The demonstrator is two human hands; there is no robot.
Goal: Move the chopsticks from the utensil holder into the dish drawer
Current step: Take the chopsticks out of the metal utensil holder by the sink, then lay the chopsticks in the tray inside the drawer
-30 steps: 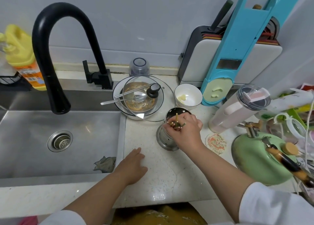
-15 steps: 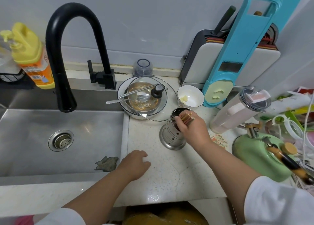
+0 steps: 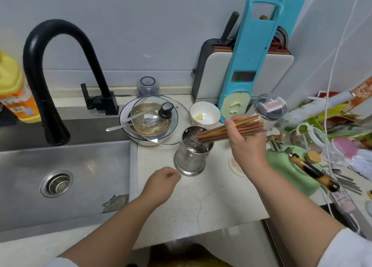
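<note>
Reddish chopsticks [image 3: 213,133] gripped in right hand [image 3: 246,145], left hand [image 3: 161,184] loosely curled

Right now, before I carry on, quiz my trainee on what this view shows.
1. True or false: the right hand grips the chopsticks.
2. The utensil holder stands: A on a shelf, B on the counter, C in a drawer.
3. Fill in: the white dish just behind the holder is a ____.

Key: 1 true; 2 B; 3 bowl.
</note>
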